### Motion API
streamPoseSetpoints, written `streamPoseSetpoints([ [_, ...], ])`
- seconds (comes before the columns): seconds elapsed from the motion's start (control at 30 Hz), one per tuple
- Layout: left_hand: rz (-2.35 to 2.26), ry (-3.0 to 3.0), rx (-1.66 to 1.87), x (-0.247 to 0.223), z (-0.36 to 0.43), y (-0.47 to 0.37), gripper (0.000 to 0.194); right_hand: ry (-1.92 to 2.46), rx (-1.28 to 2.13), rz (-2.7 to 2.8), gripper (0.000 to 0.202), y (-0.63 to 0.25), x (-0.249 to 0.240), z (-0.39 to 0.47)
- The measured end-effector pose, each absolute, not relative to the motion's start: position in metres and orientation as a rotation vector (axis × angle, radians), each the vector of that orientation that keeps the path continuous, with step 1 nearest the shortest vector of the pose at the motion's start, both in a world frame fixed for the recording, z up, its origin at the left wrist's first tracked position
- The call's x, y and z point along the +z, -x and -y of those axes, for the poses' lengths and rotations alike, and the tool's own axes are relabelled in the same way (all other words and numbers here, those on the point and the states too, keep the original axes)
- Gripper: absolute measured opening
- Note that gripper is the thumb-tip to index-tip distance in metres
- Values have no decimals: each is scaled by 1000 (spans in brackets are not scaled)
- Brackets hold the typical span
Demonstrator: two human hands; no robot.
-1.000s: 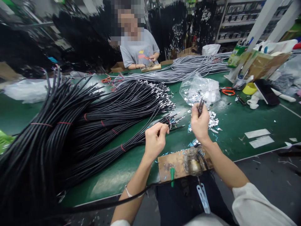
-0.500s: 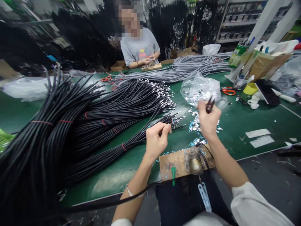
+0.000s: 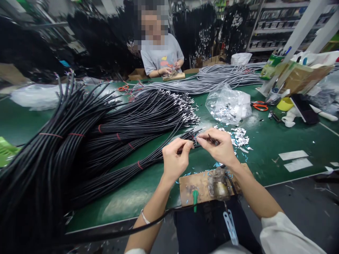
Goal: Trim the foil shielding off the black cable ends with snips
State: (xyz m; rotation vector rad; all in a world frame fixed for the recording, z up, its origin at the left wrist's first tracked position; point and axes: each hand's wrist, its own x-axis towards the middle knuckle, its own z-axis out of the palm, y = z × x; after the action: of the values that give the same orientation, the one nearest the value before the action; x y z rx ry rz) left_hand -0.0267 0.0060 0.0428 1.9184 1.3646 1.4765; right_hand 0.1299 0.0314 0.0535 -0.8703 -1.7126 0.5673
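Note:
My left hand [image 3: 176, 156] is closed around a black cable near its stripped end, at the tip of a loose cable bundle [image 3: 150, 157] bound with a red tie. Close by on its right, my right hand [image 3: 218, 144] has thumb and forefinger pinched at the cable's thin wires [image 3: 194, 137]. Small dark snips [image 3: 213, 140] rest in the palm of that hand, partly hidden by its fingers. Below both hands lies a wooden board [image 3: 196, 183] with a worn metal fixture [image 3: 220, 188] and a green piece [image 3: 195, 199] on it.
Thick black cable bundles [image 3: 87, 141] cover the left of the green table [image 3: 267, 151]. White and blue scraps [image 3: 239, 137] lie beyond my right hand, near a clear plastic bag [image 3: 227, 104]. Orange-handled scissors [image 3: 260, 106] and a phone [image 3: 304, 108] lie right. A co-worker [image 3: 162, 58] sits opposite.
My right hand has come left and down from beside the plastic bag to the wire ends at my left hand. The left hand keeps its grip. The view has shifted slightly.

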Motion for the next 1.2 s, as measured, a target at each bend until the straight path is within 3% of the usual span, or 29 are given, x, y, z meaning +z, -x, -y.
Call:
streamPoseSetpoints([
  [0.2,-1368,-1935,1527,40,-6,25,16,884,593,1635,8,-127,53,-29],
  [0.37,-1349,-1952,1531,38,-6,25,13,953,807,1514,5,-125,53,-30],
  [0.53,-1251,-2032,1415,40,-7,28,14,911,1470,1226,5,-128,54,-37],
  [0.67,-1128,-2014,1224,43,-10,31,32,839,2016,1037,6,-125,52,-42],
  [0.73,-1093,-1950,1199,43,-11,33,38,870,1944,1060,7,-122,51,-41],
  [0.93,-1071,-1730,1238,42,-12,38,43,799,1222,1475,13,-127,54,-33],
  [1.2,-1125,-1680,1247,44,-10,37,45,802,809,1697,11,-126,51,-28],
])
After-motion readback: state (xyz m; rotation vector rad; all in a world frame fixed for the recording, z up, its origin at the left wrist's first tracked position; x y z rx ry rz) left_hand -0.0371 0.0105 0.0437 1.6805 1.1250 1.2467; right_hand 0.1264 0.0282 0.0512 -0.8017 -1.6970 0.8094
